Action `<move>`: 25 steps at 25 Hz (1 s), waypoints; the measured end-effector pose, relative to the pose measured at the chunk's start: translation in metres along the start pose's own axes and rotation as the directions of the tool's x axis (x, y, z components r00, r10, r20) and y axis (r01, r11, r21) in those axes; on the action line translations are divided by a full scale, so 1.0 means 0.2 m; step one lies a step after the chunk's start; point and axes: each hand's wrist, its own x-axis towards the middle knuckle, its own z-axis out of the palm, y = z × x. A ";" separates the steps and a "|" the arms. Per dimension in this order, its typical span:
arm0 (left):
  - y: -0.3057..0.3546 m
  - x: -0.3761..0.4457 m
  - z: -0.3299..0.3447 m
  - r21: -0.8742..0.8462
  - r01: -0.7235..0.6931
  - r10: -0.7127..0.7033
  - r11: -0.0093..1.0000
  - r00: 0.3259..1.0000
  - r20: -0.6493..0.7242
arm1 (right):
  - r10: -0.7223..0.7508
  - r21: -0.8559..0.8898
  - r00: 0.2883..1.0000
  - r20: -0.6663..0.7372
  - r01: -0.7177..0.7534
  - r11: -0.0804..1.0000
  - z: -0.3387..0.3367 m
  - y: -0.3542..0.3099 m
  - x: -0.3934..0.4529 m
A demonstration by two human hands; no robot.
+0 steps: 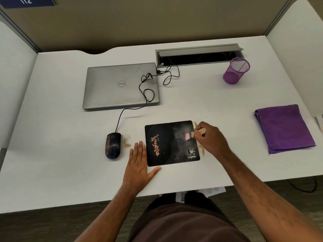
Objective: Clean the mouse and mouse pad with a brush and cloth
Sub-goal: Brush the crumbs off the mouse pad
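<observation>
- Brushing at right edge of mouse pad (167, 144): right hand (212, 138) grips small brush (201, 131), bristles touching pad.
- Left hand (138, 163) flat, fingers straight, on table (61, 163) against pad's near-left corner.
- Pad looks thin, floppy, light; likely slides unless pinned, so press an edge.
- Orange crumbs on pad's left half, tan dust either side.
- Mouse (113, 145) left of pad, corded, smudged; hard, smooth, prob grip by sides.
- Purple cloth (284, 128) folded far right, soft, untouched.
</observation>
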 end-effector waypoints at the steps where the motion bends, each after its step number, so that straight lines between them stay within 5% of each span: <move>1: 0.00 0.00 0.00 -0.003 0.001 -0.001 1.000 1.000 -0.001 | -0.013 0.009 1.000 -0.020 0.014 1.000 -0.01 0.00 0.00; 6: -0.01 0.00 0.00 -0.011 -0.009 0.009 1.000 1.000 -0.001 | -0.138 0.086 0.984 0.109 0.129 0.988 0.11 -0.06 -0.05; 11: -0.01 0.00 0.00 -0.015 -0.001 0.001 1.000 1.000 0.005 | -0.107 -0.031 0.991 -0.083 0.105 0.994 0.06 -0.02 -0.01; 17: -0.01 0.00 0.01 -0.033 -0.005 0.005 0.999 1.000 0.002 | -0.135 0.150 0.988 0.070 0.123 0.981 0.12 -0.05 -0.02; 21: -0.01 0.00 0.00 -0.025 -0.002 0.003 1.000 1.000 0.015 | 0.021 0.077 0.999 -0.044 -0.018 0.997 0.06 0.01 0.04; 25: -0.01 0.00 0.00 -0.021 -0.003 0.003 1.000 1.000 0.008 | 0.009 0.011 0.990 -0.143 -0.008 1.000 -0.04 0.04 0.06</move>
